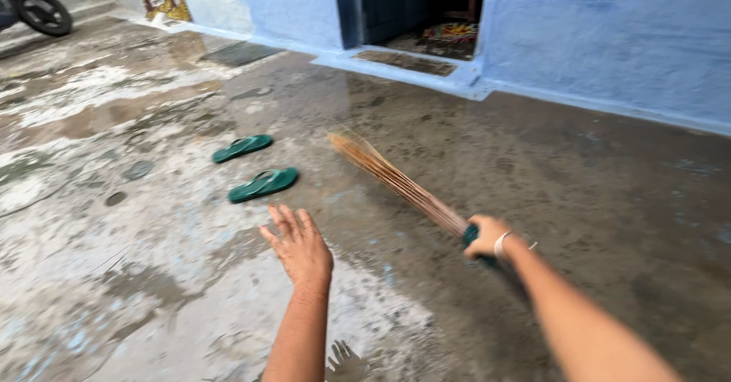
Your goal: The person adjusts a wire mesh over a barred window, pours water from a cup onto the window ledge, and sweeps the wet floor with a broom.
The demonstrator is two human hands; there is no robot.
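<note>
My right hand (pixel 487 237) grips the green handle end of a stick broom (pixel 400 184) whose tan bristles point up and to the left over the wet concrete floor (pixel 594 191). A pale bangle sits on that wrist. My left hand (pixel 298 246) is held out flat, fingers apart, holding nothing, above the wet floor. Two green flip-flops (pixel 264 184) (pixel 242 147) lie on the floor just beyond my left hand, apart from the broom tip.
A blue wall (pixel 609 39) runs along the back with an open doorway (pixel 426 16) and a raised step (pixel 411 66). A patterned mat lies inside. A scooter wheel (pixel 42 9) shows at the top left. Puddles and pale patches cover the floor on the left.
</note>
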